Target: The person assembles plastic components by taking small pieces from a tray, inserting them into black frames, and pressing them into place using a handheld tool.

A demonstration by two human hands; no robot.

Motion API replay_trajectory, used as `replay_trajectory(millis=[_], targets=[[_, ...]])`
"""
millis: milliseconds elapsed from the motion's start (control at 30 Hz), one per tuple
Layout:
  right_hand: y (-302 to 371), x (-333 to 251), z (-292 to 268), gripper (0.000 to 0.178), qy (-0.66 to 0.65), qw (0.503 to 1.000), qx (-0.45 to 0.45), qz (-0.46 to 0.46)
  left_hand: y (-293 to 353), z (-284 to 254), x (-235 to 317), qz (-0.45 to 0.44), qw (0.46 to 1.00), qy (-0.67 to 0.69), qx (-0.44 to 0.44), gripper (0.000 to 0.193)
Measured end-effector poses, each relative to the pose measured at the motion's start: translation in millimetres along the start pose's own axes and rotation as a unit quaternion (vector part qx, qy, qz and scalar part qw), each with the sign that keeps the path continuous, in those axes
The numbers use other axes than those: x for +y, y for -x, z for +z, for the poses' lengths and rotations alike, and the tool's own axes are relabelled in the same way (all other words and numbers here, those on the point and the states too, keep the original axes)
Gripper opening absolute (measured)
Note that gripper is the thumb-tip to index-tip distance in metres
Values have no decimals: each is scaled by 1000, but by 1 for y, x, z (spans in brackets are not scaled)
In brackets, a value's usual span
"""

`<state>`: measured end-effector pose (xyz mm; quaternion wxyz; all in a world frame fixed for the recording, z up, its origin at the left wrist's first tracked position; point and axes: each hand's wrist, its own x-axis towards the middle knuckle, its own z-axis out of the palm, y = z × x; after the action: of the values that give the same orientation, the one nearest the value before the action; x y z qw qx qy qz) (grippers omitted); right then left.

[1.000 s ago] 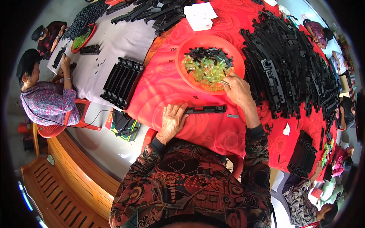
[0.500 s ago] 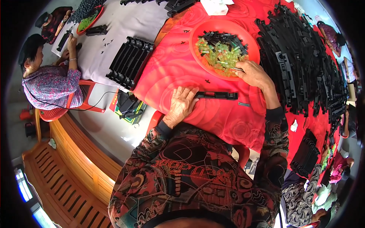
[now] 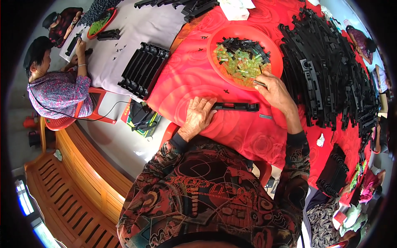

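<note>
The black strip (image 3: 236, 106) lies flat on the red cloth (image 3: 186, 78) right in front of the person, just below the red tray (image 3: 215, 37). Left hand (image 3: 198, 118) is spread flat, fingertips resting on the strip's left end, pinning it rather than gripping it. Right hand (image 3: 275, 91) is up at the tray's near rim, fingers pinched on a small grey piece (image 3: 259, 83) right at the edge of the green bits (image 3: 242, 62). Another little grey piece (image 3: 265, 116) sits on the cloth just beside the strip's right end.

If I were doing it, I'd keep that left palm pressing so the strip can't skate on the cloth, and lift out one piece at a time.

Off to the right there's a huge heap of black strips (image 3: 331, 78), and a neat row of them (image 3: 144, 70) on the grey cloth to the left. Someone else works at the far end of the table (image 3: 107, 136).
</note>
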<state>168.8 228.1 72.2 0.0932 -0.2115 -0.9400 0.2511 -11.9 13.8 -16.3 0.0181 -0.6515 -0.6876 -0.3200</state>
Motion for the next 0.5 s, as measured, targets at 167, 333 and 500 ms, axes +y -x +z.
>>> replay_trajectory(millis=[167,333,500], targets=[[21,-30,14,11,36,991,128,32,1,0,0,5,1000,5,1,42],[44,-62,33,9,-122,983,137,15,14,0,8,18,999,38,-11,43],[59,-58,75,11,-157,973,158,66,12,-2,14,7,999,42,-28,44]])
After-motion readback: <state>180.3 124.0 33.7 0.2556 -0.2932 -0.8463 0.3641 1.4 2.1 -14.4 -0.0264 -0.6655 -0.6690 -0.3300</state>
